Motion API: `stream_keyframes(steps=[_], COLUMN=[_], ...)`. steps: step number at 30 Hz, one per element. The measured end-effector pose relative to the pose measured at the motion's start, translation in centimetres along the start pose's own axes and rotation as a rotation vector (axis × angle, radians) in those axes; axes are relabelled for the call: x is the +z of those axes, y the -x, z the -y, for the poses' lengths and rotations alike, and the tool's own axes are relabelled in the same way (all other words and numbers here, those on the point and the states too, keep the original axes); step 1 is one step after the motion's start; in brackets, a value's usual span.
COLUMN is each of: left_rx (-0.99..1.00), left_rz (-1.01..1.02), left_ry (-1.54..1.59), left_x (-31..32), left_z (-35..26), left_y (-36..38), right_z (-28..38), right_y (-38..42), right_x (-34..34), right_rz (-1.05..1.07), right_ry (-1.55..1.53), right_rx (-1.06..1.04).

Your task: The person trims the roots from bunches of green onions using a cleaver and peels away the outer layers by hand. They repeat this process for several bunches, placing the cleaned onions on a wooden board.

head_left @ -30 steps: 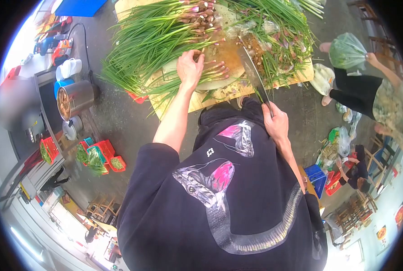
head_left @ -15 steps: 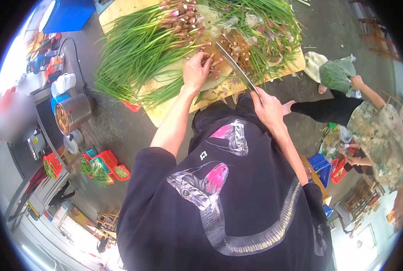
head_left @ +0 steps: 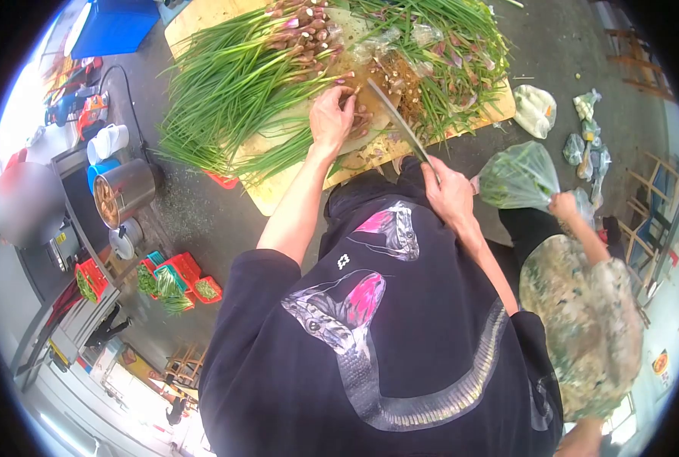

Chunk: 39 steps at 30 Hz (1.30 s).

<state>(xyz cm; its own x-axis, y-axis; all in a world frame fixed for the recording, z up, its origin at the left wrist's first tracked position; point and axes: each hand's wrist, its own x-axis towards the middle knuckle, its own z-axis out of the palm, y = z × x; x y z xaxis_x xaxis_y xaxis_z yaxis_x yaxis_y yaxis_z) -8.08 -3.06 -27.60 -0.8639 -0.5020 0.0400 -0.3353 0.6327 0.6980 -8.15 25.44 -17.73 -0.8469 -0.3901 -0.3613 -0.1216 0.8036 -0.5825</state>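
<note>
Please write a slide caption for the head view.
Left hand at purple-bulbed spring onions, right hand holding a long knife.

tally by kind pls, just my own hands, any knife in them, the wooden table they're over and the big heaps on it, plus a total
Hands: 2 (left hand, right hand)
Knife: 1
Table: 1
Heaps: 2 (onions at left, scraps at right)
Total: 6
</note>
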Motion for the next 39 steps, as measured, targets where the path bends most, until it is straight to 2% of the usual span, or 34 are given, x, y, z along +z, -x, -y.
stream_keyframes(steps=[2,5,8,17,26,35,39], left_rx=[0.0,0.002,-0.059,0.059,0.04,0.0,0.04], left_rz=[0.004,0.017,0.065,-0.045,0.0,0.014,-0.009], left_ry=[0.068,0.089,0.127,0.056,0.081,0.138,0.116], left_x=[0.2,0.6,0.6,1.0,0.4,1.3,0.7], left_z=[0.2,0.6,0.6,0.9,0.5,1.8,1.0], left_y=[0.3,0.2,0.1,0.1,0.0,0.0,-0.2], right_z=[0.4,-0.2,-0.4,1.1,1.4,1.6,1.2], right_y=[-0.4,-1.7,-2.4,-3.8,-3.8,-4.1,-4.2], right_x=[-1.0,-1.4,-1.4,-1.2,-1.4,-1.7,-1.6], right_rz=[-0.039,-0.073,0.0,0.109,0.079,0.136,0.15], right_ry=[-0.024,0.018,0.064,0.068,0.082,0.083,0.105], right_rx=[0.042,-0.024,-0.043,-0.035,-0.071,-0.034,-0.063])
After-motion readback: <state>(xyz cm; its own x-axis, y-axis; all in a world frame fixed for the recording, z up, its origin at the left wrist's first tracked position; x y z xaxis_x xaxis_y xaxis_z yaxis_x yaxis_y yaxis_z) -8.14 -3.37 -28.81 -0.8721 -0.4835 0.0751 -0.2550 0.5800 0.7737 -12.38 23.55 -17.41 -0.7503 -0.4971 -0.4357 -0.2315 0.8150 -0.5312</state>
